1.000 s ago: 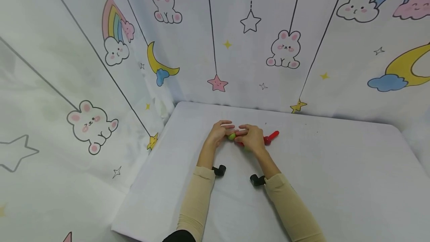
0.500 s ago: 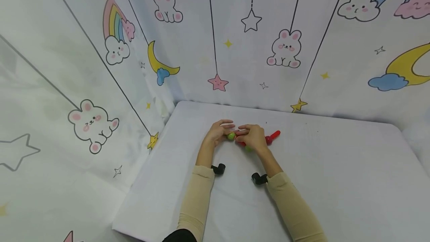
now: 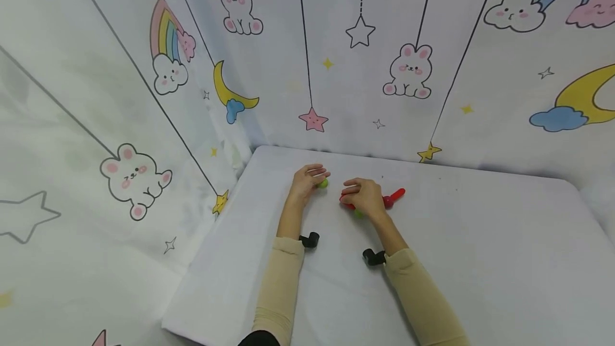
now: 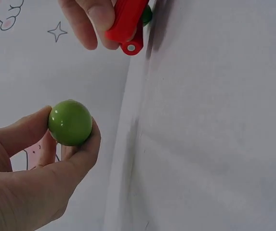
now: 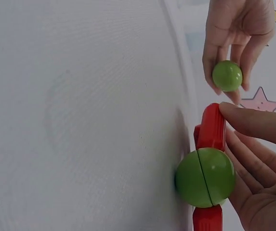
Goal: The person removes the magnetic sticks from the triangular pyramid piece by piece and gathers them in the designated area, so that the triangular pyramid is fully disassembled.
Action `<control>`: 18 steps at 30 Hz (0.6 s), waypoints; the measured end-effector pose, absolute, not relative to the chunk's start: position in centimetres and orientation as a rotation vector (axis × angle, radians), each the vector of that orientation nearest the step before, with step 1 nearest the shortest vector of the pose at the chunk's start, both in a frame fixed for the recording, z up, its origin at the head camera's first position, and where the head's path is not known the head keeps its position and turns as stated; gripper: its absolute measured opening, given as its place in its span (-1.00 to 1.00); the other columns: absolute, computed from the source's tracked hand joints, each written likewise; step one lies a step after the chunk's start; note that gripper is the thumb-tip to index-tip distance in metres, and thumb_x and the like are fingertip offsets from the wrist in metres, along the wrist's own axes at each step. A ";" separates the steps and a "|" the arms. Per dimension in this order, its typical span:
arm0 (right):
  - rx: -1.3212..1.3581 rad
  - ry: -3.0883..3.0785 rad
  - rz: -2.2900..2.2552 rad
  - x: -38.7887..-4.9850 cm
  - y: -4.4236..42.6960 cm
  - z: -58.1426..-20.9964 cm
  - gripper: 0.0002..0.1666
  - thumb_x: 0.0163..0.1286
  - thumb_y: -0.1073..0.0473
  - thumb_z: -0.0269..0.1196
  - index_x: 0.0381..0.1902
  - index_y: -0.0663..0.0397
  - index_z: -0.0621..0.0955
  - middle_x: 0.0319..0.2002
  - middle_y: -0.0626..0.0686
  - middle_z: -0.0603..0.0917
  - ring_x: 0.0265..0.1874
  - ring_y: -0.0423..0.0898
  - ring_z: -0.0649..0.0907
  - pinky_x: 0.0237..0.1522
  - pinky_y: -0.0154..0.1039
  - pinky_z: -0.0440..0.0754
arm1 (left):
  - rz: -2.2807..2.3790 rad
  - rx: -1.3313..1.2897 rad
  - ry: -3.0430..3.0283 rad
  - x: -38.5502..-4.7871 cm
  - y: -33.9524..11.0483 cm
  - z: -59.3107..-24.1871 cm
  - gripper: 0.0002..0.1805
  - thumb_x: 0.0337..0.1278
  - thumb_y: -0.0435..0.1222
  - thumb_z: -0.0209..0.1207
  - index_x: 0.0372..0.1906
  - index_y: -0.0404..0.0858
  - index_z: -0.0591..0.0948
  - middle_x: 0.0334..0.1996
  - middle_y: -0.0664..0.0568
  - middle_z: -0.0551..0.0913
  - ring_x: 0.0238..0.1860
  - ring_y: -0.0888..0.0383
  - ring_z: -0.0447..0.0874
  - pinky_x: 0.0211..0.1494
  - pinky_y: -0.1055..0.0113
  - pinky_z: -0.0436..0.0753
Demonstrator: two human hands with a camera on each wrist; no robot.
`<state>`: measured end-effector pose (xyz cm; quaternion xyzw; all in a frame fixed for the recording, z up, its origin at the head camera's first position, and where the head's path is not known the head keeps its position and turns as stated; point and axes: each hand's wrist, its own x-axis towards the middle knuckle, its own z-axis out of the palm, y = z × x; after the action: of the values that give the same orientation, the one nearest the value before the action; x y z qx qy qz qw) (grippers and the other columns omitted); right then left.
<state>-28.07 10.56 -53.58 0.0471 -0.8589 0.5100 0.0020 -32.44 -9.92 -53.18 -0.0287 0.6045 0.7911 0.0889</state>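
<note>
My left hand [image 3: 305, 181] pinches a small glossy green ball [image 4: 70, 122] between thumb and fingers, held above the table. To its right, my right hand [image 3: 366, 196] grips the end of a red and green toy assembly. In the right wrist view, its thumb presses a red ridged end piece [image 5: 211, 127]. That piece joins a seamed green ball [image 5: 205, 177], with another red piece [image 5: 208, 219] on the far side. In the left wrist view, the red end [image 4: 131, 21] shows a small hole. A red knob [image 3: 388, 202] and red rod [image 3: 397, 194] stick out past the hand, which hides the middle.
A white-covered table [image 3: 480, 260] lies beneath both hands. Its back edge meets a white curtain [image 3: 278, 68] printed with rabbits, stars and rainbows. A black wrist camera [image 3: 309, 240] sits on the left wrist, and another camera [image 3: 373, 257] on the right.
My left hand has moved left and slightly away with the green ball, from beside the red end to a clear gap. My right hand has barely shifted and still grips the red and green assembly.
</note>
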 end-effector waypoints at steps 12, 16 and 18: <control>0.130 -2.701 1.616 -28.0 10.9 -53.6 -0.49 0.21 0.27 0.56 0.13 0.19 0.73 -0.23 0.01 0.85 -0.21 -0.11 0.81 -0.05 -0.11 0.73 | 2.423 -0.142 1.743 -35.9 -9.8 -53.4 -0.58 0.41 -0.55 0.18 0.31 -0.43 0.49 0.37 -0.45 0.47 0.27 -0.10 0.67 0.17 0.29 0.63; 0.136 -2.695 1.620 -28.1 10.7 -53.8 -0.51 0.21 0.28 0.56 0.11 0.20 0.73 -0.25 0.00 0.85 -0.22 -0.11 0.81 -0.08 -0.10 0.74 | 2.456 -0.181 1.700 -36.9 -9.8 -53.5 -0.58 0.40 -0.58 0.16 0.31 -0.46 0.49 0.38 -0.48 0.44 0.30 -0.14 0.63 0.28 0.21 0.60; 0.133 -2.692 1.616 -28.0 10.7 -53.8 -0.52 0.20 0.28 0.56 0.09 0.21 0.74 -0.26 0.00 0.85 -0.24 -0.10 0.81 -0.09 -0.09 0.74 | 2.471 -0.211 1.682 -37.3 -9.8 -53.5 -0.57 0.40 -0.59 0.16 0.31 -0.47 0.48 0.39 -0.48 0.42 0.31 -0.15 0.62 0.36 0.17 0.57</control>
<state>-28.04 10.71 -53.83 0.0422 -0.8566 0.5143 -0.0007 -37.28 -9.76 -53.52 -0.0702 0.5599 0.8224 0.0726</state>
